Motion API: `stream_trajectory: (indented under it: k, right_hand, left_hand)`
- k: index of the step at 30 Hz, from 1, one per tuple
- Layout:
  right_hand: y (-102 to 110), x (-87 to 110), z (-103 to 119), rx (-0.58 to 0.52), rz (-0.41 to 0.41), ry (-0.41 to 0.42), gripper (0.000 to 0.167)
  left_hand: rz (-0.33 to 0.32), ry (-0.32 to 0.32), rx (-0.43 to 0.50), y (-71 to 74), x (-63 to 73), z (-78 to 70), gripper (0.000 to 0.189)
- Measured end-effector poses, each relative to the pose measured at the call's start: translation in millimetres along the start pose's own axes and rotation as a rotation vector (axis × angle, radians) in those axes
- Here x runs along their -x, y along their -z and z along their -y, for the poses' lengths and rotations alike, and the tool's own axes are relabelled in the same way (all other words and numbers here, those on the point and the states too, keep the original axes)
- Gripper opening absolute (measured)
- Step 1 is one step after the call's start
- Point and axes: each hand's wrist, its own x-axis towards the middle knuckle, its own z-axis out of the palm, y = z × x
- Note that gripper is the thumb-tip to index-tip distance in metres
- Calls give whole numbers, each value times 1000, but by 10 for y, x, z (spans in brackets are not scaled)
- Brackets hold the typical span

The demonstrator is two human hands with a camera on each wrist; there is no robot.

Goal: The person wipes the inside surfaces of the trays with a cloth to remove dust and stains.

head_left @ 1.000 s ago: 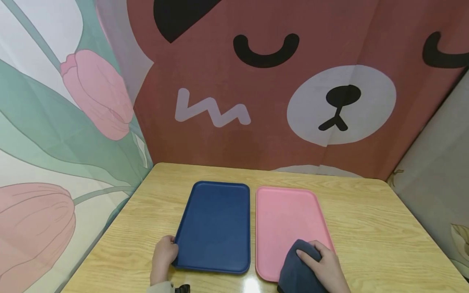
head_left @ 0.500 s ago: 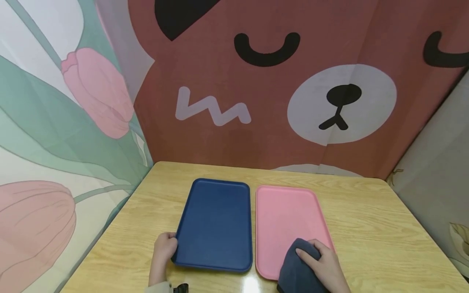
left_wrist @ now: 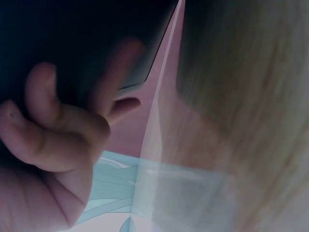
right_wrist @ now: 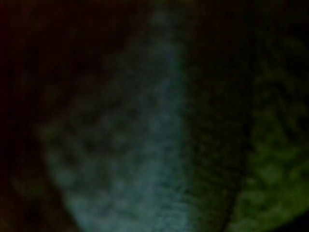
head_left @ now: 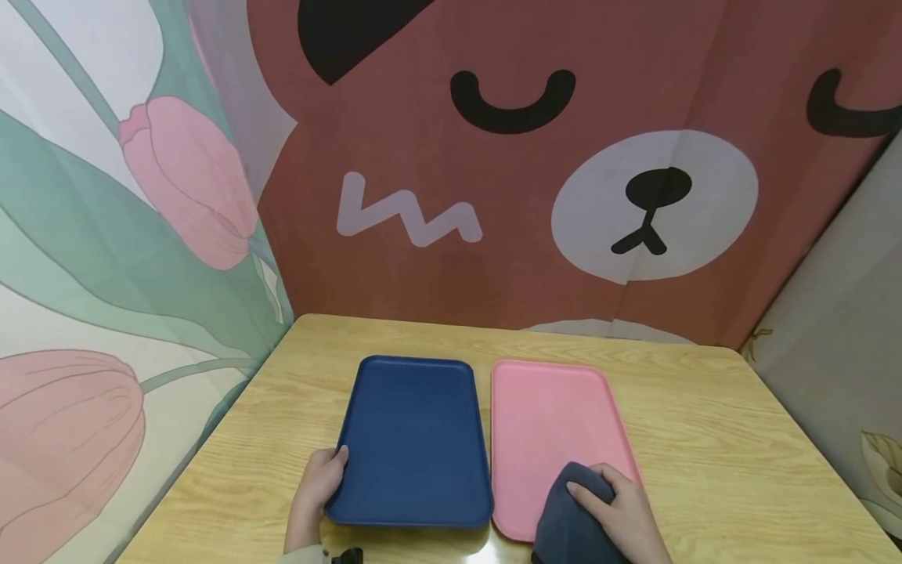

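A navy blue tray [head_left: 412, 439] is held by its left rim in my left hand [head_left: 320, 479], thumb up over the edge. In the left wrist view the fingers of that left hand [left_wrist: 58, 130] lie against the tray's dark underside, with a gap between tray and wood. My right hand [head_left: 623, 509] grips a dark grey-blue cloth [head_left: 574, 521], bunched over the near right corner of a pink tray [head_left: 557, 415]. The pink tray lies flat beside the blue one. In the right wrist view only dark, blurred cloth [right_wrist: 145, 169] shows.
Both trays are on or over a light wood table [head_left: 719, 454]. A brown curtain with a bear face [head_left: 521, 196] hangs behind it. At the left is a flower-print curtain [head_left: 127, 258], and a pale curtain [head_left: 846, 352] hangs at the right.
The blue tray has shifted slightly left at its far end and toward me, its near right corner now close against the pink tray. My left thumb has come over its rim. The right hand stays put.
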Motion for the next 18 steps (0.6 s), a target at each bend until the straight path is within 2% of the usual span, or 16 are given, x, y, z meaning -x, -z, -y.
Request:
stream_trajectory:
  k: [6, 12, 18]
  right_hand:
    - [-3, 3, 2, 7, -1, -1, 24]
    - [-10, 6, -4, 32, -5, 5, 24]
    - [-20, 3, -13, 41, -5, 0, 25]
  left_hand:
    - [-22, -54, 40, -7, 10, 20, 45]
    - [-28, -42, 68, -15, 17, -3, 43]
    - [-35, -62, 80, -13, 37, -13, 45]
